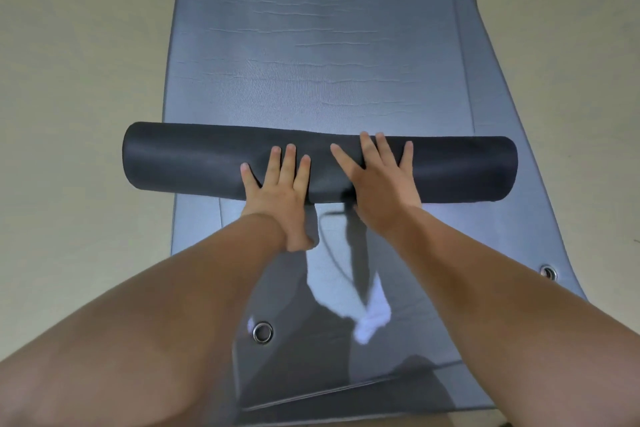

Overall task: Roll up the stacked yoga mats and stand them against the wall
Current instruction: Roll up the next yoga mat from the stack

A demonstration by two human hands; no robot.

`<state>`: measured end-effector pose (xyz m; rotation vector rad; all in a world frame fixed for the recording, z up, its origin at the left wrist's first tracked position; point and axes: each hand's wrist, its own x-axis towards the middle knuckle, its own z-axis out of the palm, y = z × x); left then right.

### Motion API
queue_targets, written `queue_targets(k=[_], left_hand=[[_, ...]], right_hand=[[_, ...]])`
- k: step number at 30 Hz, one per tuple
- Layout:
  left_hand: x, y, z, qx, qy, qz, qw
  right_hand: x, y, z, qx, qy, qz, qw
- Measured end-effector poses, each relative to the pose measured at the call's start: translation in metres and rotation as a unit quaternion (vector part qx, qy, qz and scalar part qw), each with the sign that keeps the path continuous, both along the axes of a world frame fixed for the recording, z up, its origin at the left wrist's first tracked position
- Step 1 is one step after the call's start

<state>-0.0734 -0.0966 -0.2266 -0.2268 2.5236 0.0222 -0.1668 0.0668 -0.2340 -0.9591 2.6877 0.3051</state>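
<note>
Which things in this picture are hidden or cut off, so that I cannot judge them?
Head view, the only one:
- Far end of the flat mat: cut off by the top edge.
- Wall: out of frame.
- Palms of left hand and right hand: pressed down on the dark roll.
- Number of mats in the stack: only edges show, near the grommets.

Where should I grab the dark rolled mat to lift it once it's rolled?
Probably near both ends of the dark rolled mat, one of your hands coming over the top at each side. It lies as a long cylinder crosswise on the flat grey mat, and the left hand and right hand sit close together mid-roll.
</note>
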Motion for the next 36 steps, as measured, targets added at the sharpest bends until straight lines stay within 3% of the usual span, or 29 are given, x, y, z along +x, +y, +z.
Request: queue_targets(k=[5, 11, 15, 20, 23, 26, 31, 34, 36], left_hand=[[-0.005, 0.000, 0.014, 0.016, -0.002, 0.016, 1.000], [-0.001, 0.011, 0.046, 0.041, 0.069, 0.088, 0.993], [0.053, 0.030, 0.052, 0.005, 0.143, 0.071, 0.987], [0.120, 0.054, 0.023, 0.021, 0.172, 0.024, 0.985], [0.129, 0.078, 0.021, 0.047, 0.144, 0.091, 0.984], [0.120, 0.095, 0.023, 0.047, 0.127, 0.158, 0.978], [0.097, 0.087, 0.019, 0.034, 0.088, 0.158, 0.983], [0.073, 0.080, 0.023, 0.033, 0.068, 0.161, 0.984], [0.054, 0.072, 0.026, 0.035, 0.060, 0.168, 0.983]], right_hand=[[-0.015, -0.012, 0.015, 0.035, -0.067, -0.009, 0.997], [-0.023, -0.007, 0.034, -0.010, -0.132, -0.019, 0.991], [0.004, 0.002, 0.048, -0.022, -0.176, -0.018, 0.984], [0.041, 0.027, 0.067, 0.006, -0.248, 0.003, 0.969], [0.040, 0.028, 0.079, 0.035, -0.336, -0.013, 0.941], [0.038, 0.026, 0.083, 0.045, -0.360, -0.001, 0.932], [0.030, 0.028, 0.069, 0.045, -0.331, -0.014, 0.943], [0.036, 0.044, 0.062, 0.018, -0.237, -0.008, 0.971], [0.051, 0.058, 0.058, -0.036, -0.128, 0.001, 0.991]])
